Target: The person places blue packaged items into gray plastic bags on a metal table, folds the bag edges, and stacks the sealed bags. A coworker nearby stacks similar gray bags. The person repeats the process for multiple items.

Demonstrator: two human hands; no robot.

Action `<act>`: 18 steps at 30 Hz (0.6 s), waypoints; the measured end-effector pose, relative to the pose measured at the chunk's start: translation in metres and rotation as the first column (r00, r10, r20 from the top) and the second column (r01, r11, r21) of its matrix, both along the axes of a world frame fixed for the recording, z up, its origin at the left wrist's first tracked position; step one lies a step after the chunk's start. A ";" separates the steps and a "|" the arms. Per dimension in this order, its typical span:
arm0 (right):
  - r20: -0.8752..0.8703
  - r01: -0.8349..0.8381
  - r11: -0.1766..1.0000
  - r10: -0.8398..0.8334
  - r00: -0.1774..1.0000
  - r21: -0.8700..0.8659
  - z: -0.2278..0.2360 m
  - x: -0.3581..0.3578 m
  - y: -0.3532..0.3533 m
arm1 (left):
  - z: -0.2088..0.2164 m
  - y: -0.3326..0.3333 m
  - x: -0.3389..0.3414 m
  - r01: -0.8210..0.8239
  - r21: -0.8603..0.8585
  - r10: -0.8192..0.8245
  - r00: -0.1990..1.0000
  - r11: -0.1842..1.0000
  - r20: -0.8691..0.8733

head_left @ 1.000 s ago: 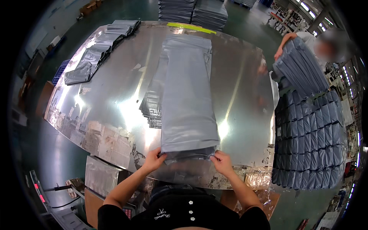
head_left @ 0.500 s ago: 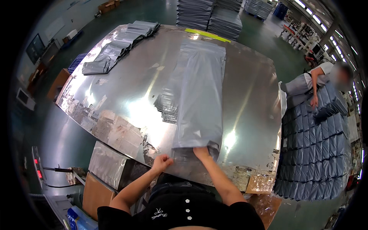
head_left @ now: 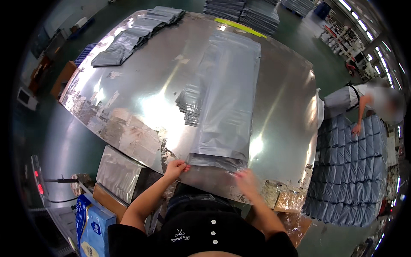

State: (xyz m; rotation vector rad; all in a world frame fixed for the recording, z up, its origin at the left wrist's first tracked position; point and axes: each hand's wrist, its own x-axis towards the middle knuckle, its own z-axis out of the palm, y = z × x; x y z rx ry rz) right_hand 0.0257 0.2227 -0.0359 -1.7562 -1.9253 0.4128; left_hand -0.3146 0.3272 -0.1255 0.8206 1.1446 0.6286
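Observation:
A long grey plastic bag lies on top of more flat grey bags, its dark open end toward me. My left hand is closed, thumb and fingers pinching the near left corner of that bag. By the near right corner is my right hand, smeared by motion, so its fingers cannot be made out. Beneath the top bag, the fanned ends of several grey bags stick out on the left. All of this rests on a worn metal table.
A folded row of grey bags lies at the table's far left. On the right, a co-worker leans over a tall stack of grey bundles. A yellow strip marks the far edge. A blue package stands at lower left.
My right hand has come out of the bag's open end and moved to its right corner. My left hand has shifted slightly left and up to the left corner. The bag's mouth lies flatter.

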 end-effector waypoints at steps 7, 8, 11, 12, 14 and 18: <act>0.632 0.635 0.366 -0.147 0.761 -0.680 0.004 0.289 -0.219 | 0.137 0.056 0.042 0.508 0.812 0.183 0.803 0.288 -0.567; 0.667 0.668 0.303 -0.121 0.735 -0.680 -0.002 0.294 -0.224 | 0.138 0.067 0.058 0.555 0.831 0.086 0.826 0.041 -0.557; 0.282 -0.183 0.953 0.249 0.927 -0.240 0.033 0.041 -0.022 | 0.125 0.094 0.097 0.735 0.529 -0.028 0.573 -0.424 -0.819; 0.024 -0.358 0.920 0.359 0.933 0.157 0.015 -0.002 -0.005 | 0.114 0.103 0.119 0.739 0.391 -0.027 0.452 -0.548 -0.892; 0.444 -0.395 0.913 0.314 0.839 0.101 -0.005 -0.064 0.025 | 0.053 0.125 0.119 0.782 0.183 0.007 0.233 -0.595 -0.972; 0.566 -0.269 0.963 0.238 0.789 -0.031 -0.036 -0.066 0.060 | 0.027 0.134 0.105 0.856 0.162 -0.051 0.158 -0.490 -0.986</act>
